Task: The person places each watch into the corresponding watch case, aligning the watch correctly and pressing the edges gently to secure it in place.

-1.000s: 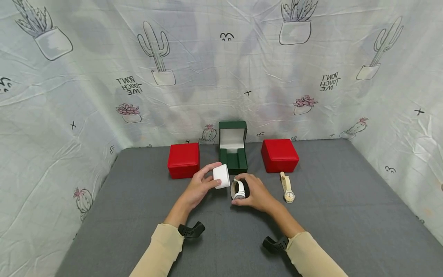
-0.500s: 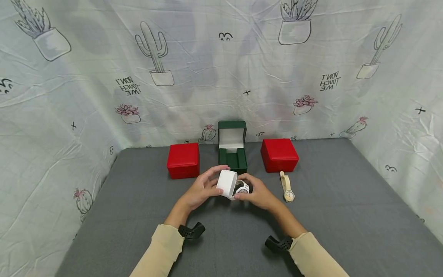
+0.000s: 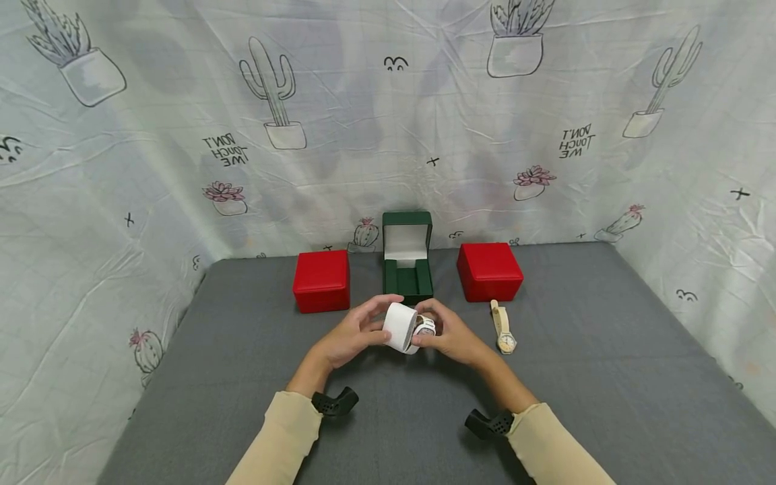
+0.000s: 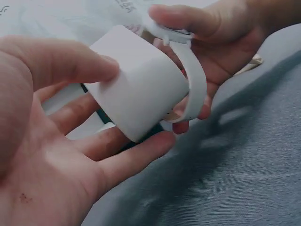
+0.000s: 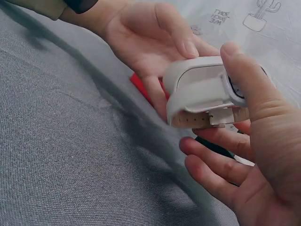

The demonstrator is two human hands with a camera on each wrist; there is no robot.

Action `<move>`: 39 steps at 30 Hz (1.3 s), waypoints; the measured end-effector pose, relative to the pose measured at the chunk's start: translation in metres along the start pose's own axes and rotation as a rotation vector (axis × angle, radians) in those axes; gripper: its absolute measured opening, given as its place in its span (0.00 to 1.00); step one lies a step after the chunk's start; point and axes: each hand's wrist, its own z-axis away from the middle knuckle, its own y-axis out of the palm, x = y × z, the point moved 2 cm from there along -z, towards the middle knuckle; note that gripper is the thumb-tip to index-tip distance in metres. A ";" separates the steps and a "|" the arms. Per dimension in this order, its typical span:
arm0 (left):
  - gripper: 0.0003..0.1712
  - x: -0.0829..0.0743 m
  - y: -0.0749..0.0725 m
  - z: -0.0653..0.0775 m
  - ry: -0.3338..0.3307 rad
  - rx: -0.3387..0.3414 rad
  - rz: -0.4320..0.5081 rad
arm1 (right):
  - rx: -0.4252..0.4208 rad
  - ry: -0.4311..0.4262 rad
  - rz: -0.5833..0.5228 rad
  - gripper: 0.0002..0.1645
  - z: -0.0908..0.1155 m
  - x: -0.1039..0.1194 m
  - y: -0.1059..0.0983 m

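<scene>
In the head view my left hand (image 3: pixel 351 337) holds a white watch cushion (image 3: pixel 399 327), thumb on one face and fingers behind it. My right hand (image 3: pixel 451 337) grips a white wristwatch (image 3: pixel 426 327) right beside it, with its strap buckled in a loop. From the left wrist, the cushion (image 4: pixel 134 80) is seen tilted, its far edge at the loop of the strap (image 4: pixel 195 80). The right wrist view has my thumb over the watch dial and the buckle (image 5: pixel 221 116) below. One end of the cushion appears to lie inside the strap; how deep, I cannot tell.
Behind the hands stands a green watch box (image 3: pixel 407 219) with its lid up. A closed red box (image 3: pixel 321 279) is on its left, another red box (image 3: pixel 490 271) on its right. A cream-strapped watch (image 3: pixel 504 330) lies on the grey cloth (image 3: pixel 242 377) at the right.
The cushion in my left hand has moved right and slightly down, from apart to against the watch. My right hand has turned the watch, so its dial faces more upward.
</scene>
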 end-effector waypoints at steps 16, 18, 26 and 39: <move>0.30 0.004 0.005 -0.005 0.051 -0.172 -0.139 | -0.123 0.104 -0.015 0.18 -0.005 0.004 0.006; 0.28 0.004 0.005 -0.005 0.068 -0.218 -0.176 | -0.111 0.114 -0.029 0.18 -0.005 0.006 0.008; 0.26 0.003 0.004 -0.006 0.155 -0.277 -0.247 | -0.121 0.188 -0.204 0.24 -0.005 0.011 0.012; 0.28 -0.003 0.009 -0.006 0.094 -0.251 -0.366 | -0.168 0.198 -0.224 0.17 -0.004 0.013 0.016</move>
